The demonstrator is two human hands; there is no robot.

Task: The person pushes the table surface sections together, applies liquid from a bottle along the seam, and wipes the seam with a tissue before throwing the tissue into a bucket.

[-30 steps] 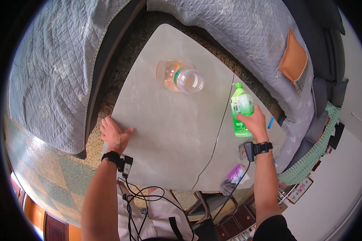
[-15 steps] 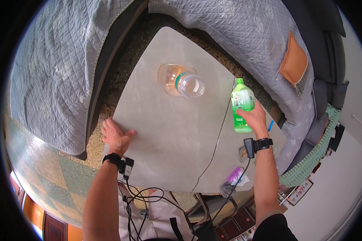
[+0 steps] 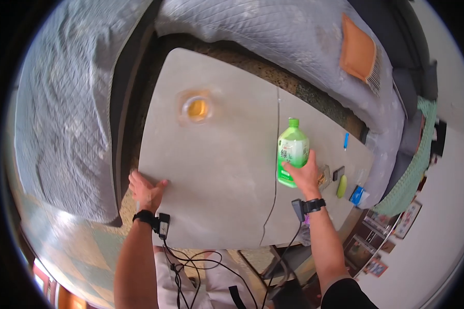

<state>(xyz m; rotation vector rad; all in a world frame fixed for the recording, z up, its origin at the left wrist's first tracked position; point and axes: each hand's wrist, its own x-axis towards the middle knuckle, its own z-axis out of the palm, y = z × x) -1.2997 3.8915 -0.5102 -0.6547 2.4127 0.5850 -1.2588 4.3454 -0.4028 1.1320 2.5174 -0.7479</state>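
My right hand [image 3: 306, 173] is wrapped round the lower part of a green bottle [image 3: 293, 149] with a green cap, near the dark seam on the table's right part. At the left edge of the grey table [image 3: 216, 170], my left hand [image 3: 147, 190] rests with its fingers spread and nothing in them. Farther back on the table stands a clear jar [image 3: 196, 108] with an amber colour inside, blurred in this view. Both wrists wear black straps with small devices and cables.
To the right lie a blue object [image 3: 346, 140], a dark small box [image 3: 338, 173], a green item [image 3: 342, 186] and a blue packet [image 3: 357, 195]. Quilt-covered sofas [image 3: 252, 26] border the table, one with an orange cushion [image 3: 358, 49]. Black cables [image 3: 206, 260] hang near my lap.
The view has turned, so the jar appears farther left and more items show at the right. My right hand still holds the green bottle; my left hand stays at the table edge.
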